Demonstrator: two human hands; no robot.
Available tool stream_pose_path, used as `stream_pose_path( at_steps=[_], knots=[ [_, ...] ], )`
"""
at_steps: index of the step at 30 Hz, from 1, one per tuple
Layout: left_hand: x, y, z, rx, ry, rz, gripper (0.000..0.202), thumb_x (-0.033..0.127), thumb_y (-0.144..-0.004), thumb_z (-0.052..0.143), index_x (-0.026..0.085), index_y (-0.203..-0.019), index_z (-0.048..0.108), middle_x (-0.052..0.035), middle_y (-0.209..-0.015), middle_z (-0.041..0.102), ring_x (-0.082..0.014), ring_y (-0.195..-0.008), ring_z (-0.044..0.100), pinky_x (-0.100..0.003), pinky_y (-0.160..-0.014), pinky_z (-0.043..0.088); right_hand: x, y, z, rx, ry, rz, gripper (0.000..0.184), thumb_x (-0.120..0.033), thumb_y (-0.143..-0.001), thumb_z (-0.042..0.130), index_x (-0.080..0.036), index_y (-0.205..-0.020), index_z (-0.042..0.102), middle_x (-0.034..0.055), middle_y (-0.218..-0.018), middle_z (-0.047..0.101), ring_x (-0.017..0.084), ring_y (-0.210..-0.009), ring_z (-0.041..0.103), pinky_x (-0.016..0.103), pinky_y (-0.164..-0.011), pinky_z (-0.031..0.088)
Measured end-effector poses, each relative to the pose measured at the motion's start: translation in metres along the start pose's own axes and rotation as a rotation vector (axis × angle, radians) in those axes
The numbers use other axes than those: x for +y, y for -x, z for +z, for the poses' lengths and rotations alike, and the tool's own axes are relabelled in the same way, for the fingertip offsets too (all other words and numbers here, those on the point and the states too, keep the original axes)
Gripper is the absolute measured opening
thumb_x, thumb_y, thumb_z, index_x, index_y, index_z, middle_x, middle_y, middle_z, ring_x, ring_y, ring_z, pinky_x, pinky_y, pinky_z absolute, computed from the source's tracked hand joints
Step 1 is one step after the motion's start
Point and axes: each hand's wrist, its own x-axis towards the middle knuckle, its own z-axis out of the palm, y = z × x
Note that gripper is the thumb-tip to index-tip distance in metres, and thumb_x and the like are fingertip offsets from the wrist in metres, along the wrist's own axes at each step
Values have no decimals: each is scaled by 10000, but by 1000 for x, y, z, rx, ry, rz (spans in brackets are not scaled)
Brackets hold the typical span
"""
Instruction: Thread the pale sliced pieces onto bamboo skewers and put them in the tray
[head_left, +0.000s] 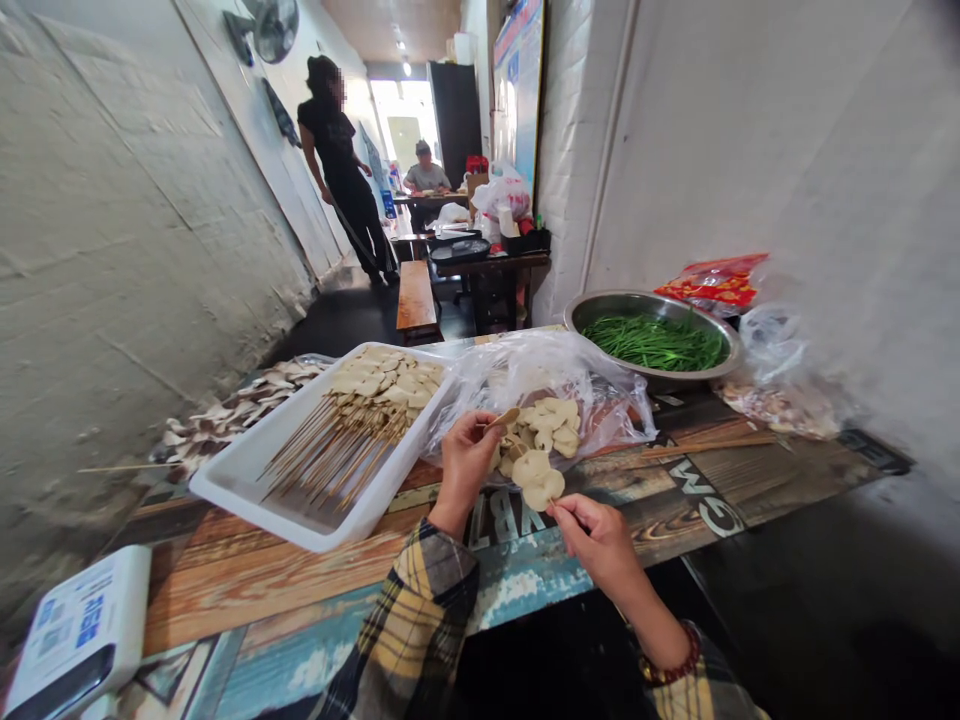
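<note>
Between thumb and fingers, my left hand [466, 462] pinches a thin pale round slice [508, 416], seen nearly edge-on. Lower down, my right hand [598, 540] is closed on the end of a skewer, mostly hidden in the fingers. At its tip, pale round slices [540, 482] lie flat and overlap. Just behind both hands, a pile of loose slices [555, 424] rests on a clear plastic bag [600, 370]. Left of my left hand stands a white tray [300, 525], holding many skewered slices [386, 375] with their bamboo sticks pointing toward me.
A metal basin [652, 376] of green chives [649, 342] stands at the back right, beside plastic bags [772, 345]. Mushroom-like strips [232, 415] lie beyond the tray. A white payment box [86, 630] sits front left. Farther back are a bench [417, 297] and two people.
</note>
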Motion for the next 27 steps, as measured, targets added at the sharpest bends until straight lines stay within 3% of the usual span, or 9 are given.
stream_pose_path(
  at_steps=[5, 8, 14, 17, 27],
  knots=[
    [-3, -2, 0, 13, -137, 130, 64, 222, -688, 696, 177, -720, 663, 11, -689, 606, -127, -654, 537, -232, -616, 413, -3, -1, 0, 21, 27, -18, 299, -332, -888, 509, -143, -722, 671, -48, -441, 488, 105, -423, 476, 205, -486, 366],
    [-1, -1, 1, -4, -157, 133, 42, 211, -679, 700, 180, -685, 671, 13, -669, 599, -123, -644, 522, -225, -613, 404, -5, -2, 0, 34, 22, -13, 288, -320, -884, 518, -146, -714, 672, -48, -433, 493, 104, -416, 479, 204, -480, 363],
    [9, 4, 5, -81, 45, -66, 137, 254, -632, 755, 167, -706, 679, 13, -654, 622, -109, -592, 523, -206, -556, 391, -5, -1, -1, 45, -21, -2, 298, -339, -890, 511, -150, -733, 680, -48, -432, 497, 103, -401, 476, 205, -462, 362],
    [9, 4, 5, -61, 181, -165, 184, 248, -601, 770, 163, -723, 660, 16, -653, 632, -103, -570, 537, -206, -552, 403, -3, 0, -1, 43, -29, -7, 304, -351, -887, 512, -152, -734, 684, -44, -447, 501, 104, -412, 472, 203, -458, 365],
    [8, 4, 3, -88, 421, -325, 290, 249, -567, 813, 153, -765, 625, 26, -652, 613, -68, -529, 529, -183, -527, 420, -1, 2, -2, 13, -42, -13, 323, -373, -887, 515, -143, -743, 691, -42, -464, 492, 100, -427, 463, 200, -459, 365]
  ],
)
